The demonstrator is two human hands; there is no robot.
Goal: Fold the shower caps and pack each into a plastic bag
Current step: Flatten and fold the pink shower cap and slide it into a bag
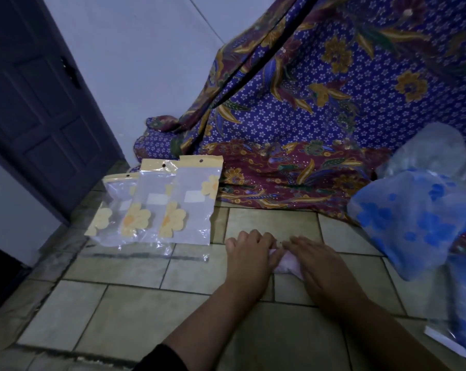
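A pale pink shower cap (286, 265), folded small, lies on the tiled floor under both my hands. My left hand (249, 254) presses its left end with curled fingers. My right hand (316, 259) lies flat over its right side, fingers fairly straight. Most of the cap is hidden by the hands. To the left, three clear plastic bags (170, 204) with yellow header strips and yellow flower prints lie overlapping on the floor. On the right sits a heap of blue flowered shower caps (411, 223) with a clear cap (435, 153) behind it.
A purple batik cloth (320, 108) hangs down at the back and spreads onto the floor. A dark door (39, 103) stands at the left beside a white wall. A packed bag (462, 341) lies at the right edge. Beige floor tiles (119, 311) stretch in front.
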